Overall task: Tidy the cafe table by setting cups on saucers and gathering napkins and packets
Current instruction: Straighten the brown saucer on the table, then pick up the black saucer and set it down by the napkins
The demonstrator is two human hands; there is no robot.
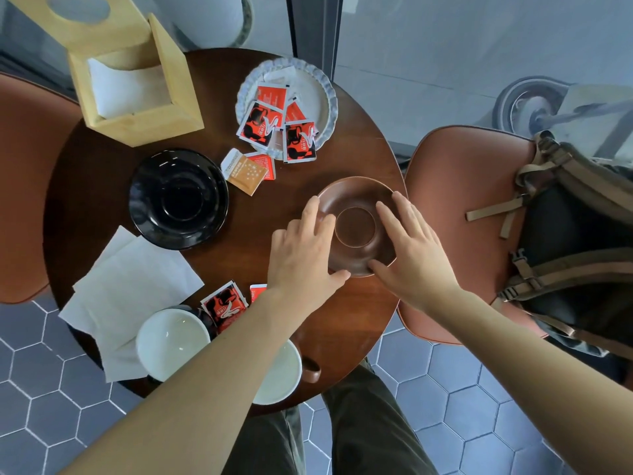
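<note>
A brown saucer (pixel 356 200) lies on the right side of the round wooden table (pixel 356 142). My left hand (pixel 303 255) grips its left rim, thumb along the near edge. From the other side my right hand (pixel 412 246) grips the right rim. A black saucer (pixel 178 198) sits at the left. Two cups stand at the near edge: a white-lined one (pixel 173 342) and one with a brown handle (pixel 286 375), partly under my left forearm. White napkins (pixel 130 289) lie at the near left. Red packets lie by the cups (pixel 224 305), mid-table (pixel 248 171) and on a scalloped plate (pixel 323 97).
A wooden napkin box (pixel 140 118) stands at the far left of the table. Brown chairs flank the table; the right chair (pixel 455 186) carries a backpack (pixel 575 234). Grey hexagon floor tiles (pixel 445 389) lie below, and my legs are at the near edge.
</note>
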